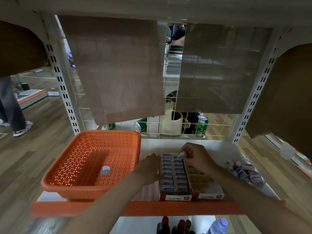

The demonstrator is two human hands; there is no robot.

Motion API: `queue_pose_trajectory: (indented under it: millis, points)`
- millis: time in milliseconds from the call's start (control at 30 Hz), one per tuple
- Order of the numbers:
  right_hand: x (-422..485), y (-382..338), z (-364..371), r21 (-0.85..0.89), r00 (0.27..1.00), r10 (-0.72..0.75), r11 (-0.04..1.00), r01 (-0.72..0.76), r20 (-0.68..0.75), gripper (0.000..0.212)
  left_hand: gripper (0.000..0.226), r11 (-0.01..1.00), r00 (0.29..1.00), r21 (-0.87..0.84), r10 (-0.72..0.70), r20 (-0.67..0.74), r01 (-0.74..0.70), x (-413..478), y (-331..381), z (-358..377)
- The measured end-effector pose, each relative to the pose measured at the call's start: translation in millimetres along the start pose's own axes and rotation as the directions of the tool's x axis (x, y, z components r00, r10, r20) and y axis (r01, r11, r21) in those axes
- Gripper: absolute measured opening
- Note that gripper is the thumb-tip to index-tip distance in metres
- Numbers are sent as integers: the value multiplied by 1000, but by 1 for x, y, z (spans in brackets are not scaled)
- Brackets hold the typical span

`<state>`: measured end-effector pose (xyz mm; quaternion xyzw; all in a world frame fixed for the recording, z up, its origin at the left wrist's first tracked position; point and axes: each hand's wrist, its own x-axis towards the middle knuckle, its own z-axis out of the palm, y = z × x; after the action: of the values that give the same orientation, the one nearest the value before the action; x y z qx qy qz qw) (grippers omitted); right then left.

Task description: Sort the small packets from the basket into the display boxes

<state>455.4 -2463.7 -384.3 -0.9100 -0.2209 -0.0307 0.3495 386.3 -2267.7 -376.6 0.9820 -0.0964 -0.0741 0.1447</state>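
The small packet (182, 155) is pinched in the fingertips of my right hand (194, 157), held just above the far right corner of the left display box (174, 197), whose two rows of packets run away from me and look nearly full. My left hand (150, 166) lies flat and spread against that box's left wall, holding nothing, so the right hand is the nearer one and the packet seems to need only a short drop. The orange basket (91, 163) to my left looks empty apart from a round sticker.
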Motion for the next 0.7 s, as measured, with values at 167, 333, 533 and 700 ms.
queue_pose_trajectory:
  millis: [167,333,533,700]
  points:
    - [7,5,5,48,999,40,998,-40,-3,24,58,1000,1000,-28,11,19,-10,4,0,-2]
    - [15,8,13,93,995,102,991,-102,-5,20,49,999,999,-27,27,21,-27,8,3,-6]
    - [20,15,21,-40,993,112,993,-114,-35,15,41,998,998,-41,40,55,-38,12,5,-10]
    - [22,22,26,-105,992,123,986,-125,-32,14,37,994,994,-92,61,92,-53,14,4,-10]
